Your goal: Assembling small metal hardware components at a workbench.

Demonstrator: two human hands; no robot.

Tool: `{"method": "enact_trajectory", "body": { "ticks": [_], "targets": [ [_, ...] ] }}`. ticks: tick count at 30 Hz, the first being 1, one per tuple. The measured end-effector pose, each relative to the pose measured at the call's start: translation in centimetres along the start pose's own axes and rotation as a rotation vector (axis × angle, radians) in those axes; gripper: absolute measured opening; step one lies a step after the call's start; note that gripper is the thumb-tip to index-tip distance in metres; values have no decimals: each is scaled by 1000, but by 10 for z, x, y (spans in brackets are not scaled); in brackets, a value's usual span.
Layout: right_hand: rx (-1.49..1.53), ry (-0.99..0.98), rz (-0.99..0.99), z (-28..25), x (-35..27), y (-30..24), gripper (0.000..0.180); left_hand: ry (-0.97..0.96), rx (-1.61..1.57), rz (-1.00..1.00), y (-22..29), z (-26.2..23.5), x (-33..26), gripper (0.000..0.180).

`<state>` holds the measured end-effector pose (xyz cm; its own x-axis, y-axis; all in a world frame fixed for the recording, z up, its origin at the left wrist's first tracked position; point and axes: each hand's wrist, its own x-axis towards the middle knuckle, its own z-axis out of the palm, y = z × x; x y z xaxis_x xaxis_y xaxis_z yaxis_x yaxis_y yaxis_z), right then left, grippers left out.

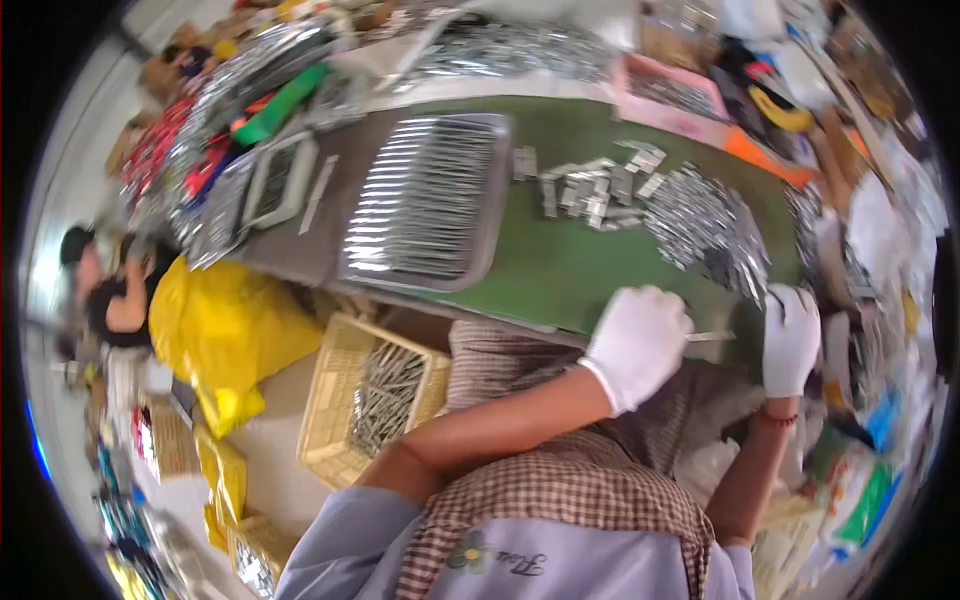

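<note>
Our gloved left hand [638,342] pinches a thin metal piece [712,336] at the green table's [560,270] near edge; our gloved right hand [790,335] curls beside it, grip unclear. A metal-parts heap [705,225], small packs [590,190] and a full tray [425,200] lie beyond.

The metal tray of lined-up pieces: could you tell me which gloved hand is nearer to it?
Left. The left hand is just below-right of the metal tray; the right hand is farther right.

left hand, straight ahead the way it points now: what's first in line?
Probably the heap of small metal pieces on the green table. The left hand, gloved and holding a thin metal piece, points up-right over bare table; depth unclear.
</note>
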<state>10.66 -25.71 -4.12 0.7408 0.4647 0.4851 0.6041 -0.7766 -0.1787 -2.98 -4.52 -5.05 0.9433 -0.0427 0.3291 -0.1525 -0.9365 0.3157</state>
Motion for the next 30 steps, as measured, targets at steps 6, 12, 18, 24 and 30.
{"method": "enact_trajectory", "body": {
  "ticks": [6, 12, 18, 24, 30],
  "targets": [
    [-127, -169, 79, 28, 18, 10, 10, 190, -159, -69, -36, -48, -37, 9],
    [-281, -188, 32, 28, 23, 20, 9, 337, 103, -304, -168, -152, -44, 13],
    [-169, -153, 112, 18, 24, 7, 10, 95, 223, -329, -306, -168, -13, 17],
    [-99, -29, 163, 0, -3, 12, 17, -127, 226, -335, -325, -160, -5, 22],
    [171, 61, 228, -13, -28, 12, 22, 51, 392, -334, -293, -151, 4, 20]
  ]
}}
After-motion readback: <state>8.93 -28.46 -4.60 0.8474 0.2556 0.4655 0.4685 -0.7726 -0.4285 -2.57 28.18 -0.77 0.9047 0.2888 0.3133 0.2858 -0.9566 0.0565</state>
